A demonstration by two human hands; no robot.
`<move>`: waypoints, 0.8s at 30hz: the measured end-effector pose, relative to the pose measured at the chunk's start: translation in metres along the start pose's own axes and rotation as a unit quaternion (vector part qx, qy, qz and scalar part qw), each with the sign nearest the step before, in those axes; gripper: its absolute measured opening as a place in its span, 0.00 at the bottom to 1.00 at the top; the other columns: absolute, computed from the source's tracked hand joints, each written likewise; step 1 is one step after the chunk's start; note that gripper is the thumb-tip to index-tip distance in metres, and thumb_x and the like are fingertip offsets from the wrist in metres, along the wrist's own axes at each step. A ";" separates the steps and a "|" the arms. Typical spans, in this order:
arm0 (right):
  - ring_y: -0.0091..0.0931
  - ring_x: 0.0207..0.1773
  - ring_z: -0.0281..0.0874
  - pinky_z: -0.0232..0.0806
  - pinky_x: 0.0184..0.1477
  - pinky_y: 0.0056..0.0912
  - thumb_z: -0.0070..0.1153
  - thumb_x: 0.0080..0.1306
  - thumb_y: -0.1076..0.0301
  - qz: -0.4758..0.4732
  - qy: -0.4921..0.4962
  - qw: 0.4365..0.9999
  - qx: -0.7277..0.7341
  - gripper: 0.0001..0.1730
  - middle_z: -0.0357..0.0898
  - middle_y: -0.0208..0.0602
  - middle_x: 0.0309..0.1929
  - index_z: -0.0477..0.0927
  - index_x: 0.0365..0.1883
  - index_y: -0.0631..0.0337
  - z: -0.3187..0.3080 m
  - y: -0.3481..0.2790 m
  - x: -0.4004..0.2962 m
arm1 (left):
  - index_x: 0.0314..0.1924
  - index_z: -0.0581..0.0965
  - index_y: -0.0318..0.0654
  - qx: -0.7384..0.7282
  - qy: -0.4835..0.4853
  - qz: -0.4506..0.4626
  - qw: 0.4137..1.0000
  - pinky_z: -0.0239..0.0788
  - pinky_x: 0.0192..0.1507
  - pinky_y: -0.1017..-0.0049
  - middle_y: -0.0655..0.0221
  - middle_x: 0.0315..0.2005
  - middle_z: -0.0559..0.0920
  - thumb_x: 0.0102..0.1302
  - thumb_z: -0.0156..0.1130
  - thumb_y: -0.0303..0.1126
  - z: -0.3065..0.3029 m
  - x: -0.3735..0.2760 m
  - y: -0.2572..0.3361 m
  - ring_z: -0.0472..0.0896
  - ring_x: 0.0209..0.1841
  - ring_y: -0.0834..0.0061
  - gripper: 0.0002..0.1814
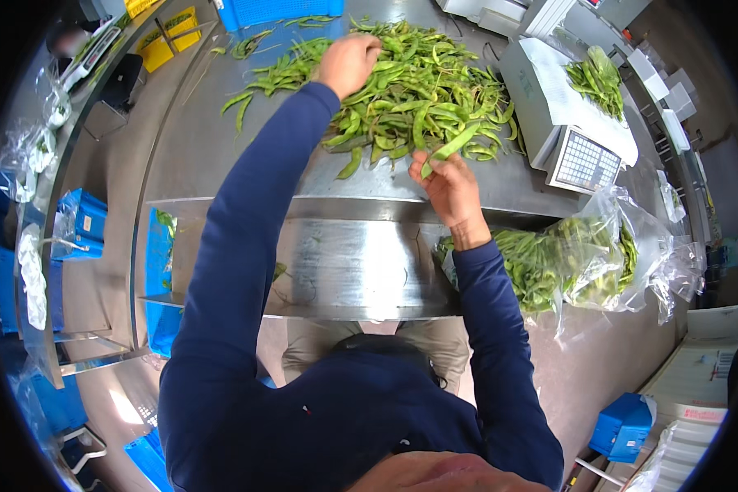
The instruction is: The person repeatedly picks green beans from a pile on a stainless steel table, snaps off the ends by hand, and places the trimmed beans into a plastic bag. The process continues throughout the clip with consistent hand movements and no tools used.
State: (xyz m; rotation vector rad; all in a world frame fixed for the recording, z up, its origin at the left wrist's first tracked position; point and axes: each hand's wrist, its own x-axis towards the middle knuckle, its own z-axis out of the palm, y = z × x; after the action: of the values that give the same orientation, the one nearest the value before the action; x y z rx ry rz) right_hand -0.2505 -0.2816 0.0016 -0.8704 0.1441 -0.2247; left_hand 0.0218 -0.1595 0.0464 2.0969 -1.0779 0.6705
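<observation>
A broad heap of flat green bean pods (430,86) lies loose on the stainless steel table (203,141) before me. At the upper left part of the heap is my left hand (349,61), back upward, fingertips bent down towards the pods. What lies under those fingers is hidden. My right hand (449,184), palm turned up, is at the near edge of the heap. One green pod (454,147) is held between its thumb and fingers, slanting up to the right. A few single pods lie apart at the heap's left and front.
Right of the heap stands a weighing scale (590,157) bearing bagged pods (596,80). Clear plastic bags of pods (541,264) rest below my right forearm. A steel trough (350,264) runs along the table's front. A blue crate (283,12) stands at the far edge.
</observation>
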 end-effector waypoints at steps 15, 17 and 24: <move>0.31 0.45 0.80 0.75 0.47 0.34 0.39 0.74 0.70 0.018 0.046 0.995 0.081 0.22 0.79 0.46 0.48 0.65 0.65 0.69 -0.017 -0.003 0.004 | 0.55 0.79 0.49 0.326 -0.199 0.220 0.898 0.73 0.54 0.58 0.66 0.45 0.82 0.70 0.56 0.29 0.065 0.059 -0.051 0.79 0.53 0.60 0.15; 0.33 0.49 0.80 0.74 0.51 0.37 0.39 0.74 0.71 0.021 0.038 0.994 0.102 0.22 0.79 0.47 0.51 0.66 0.64 0.68 -0.020 -0.001 0.004 | 0.52 0.80 0.46 0.300 -0.149 0.234 0.913 0.73 0.52 0.57 0.66 0.41 0.82 0.71 0.57 0.31 0.042 0.054 -0.042 0.79 0.51 0.60 0.11; 0.36 0.57 0.79 0.74 0.56 0.39 0.45 0.76 0.67 -0.027 0.001 0.998 0.053 0.24 0.77 0.50 0.57 0.67 0.65 0.72 -0.020 0.000 0.005 | 0.45 0.79 0.38 -0.211 -0.229 -0.122 0.942 0.69 0.29 0.78 0.74 0.27 0.79 0.71 0.63 0.44 -0.074 0.011 0.070 0.75 0.26 0.80 0.16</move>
State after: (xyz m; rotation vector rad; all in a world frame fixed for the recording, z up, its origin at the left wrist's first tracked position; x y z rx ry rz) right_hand -0.2499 -0.2976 -0.0116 -0.7689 0.1096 -0.2810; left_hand -0.0409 -0.1387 0.1243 1.9928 -1.0588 -0.1768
